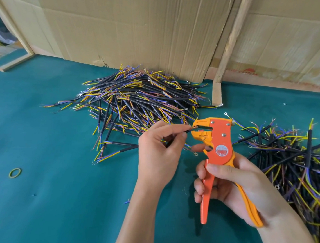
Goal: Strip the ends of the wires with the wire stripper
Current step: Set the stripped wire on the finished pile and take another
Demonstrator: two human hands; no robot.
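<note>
My right hand [232, 182] grips the handles of an orange and yellow wire stripper [219, 143], held upright with its jaws pointing left. My left hand [158, 152] pinches a short black cable [187, 130] between thumb and forefinger. The cable's wire ends sit in the stripper's jaws. A large pile of black cables [138, 100] with yellow, blue and brown wire ends lies behind my hands. A second pile of cables [295, 166] lies to the right.
Everything lies on a green table [53, 199]. Cardboard sheets [134, 23] and a wooden post [228, 46] stand along the back. A yellow-green rubber band [15, 172] lies at the left. Small wire scraps dot the cloth.
</note>
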